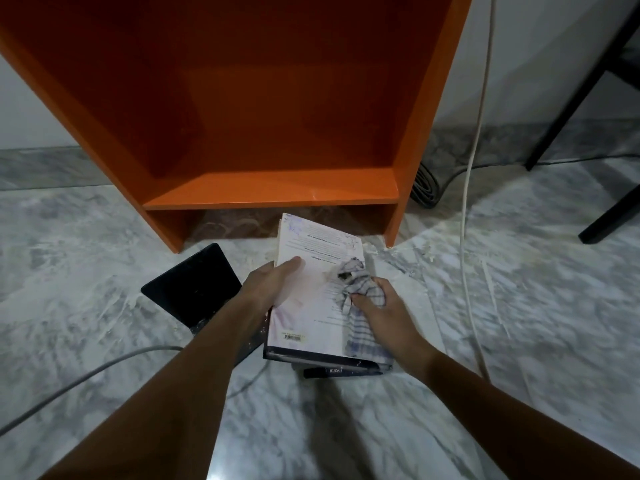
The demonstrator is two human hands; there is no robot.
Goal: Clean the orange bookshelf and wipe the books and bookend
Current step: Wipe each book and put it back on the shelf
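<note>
The orange bookshelf stands on the marble floor ahead, its shelf bare. Just in front of it, my left hand grips the left edge of a pale-covered book, thumb on the cover. This book lies tilted on top of a dark book on the floor. My right hand clutches a bunched checked cloth and presses it on the right side of the cover. A black bookend lies on the floor to the left of the books.
A white cable hangs down on the right and runs over the floor. A grey cable crosses the floor at left. Black furniture legs stand at far right. A dark rolled item lies beside the shelf's right foot.
</note>
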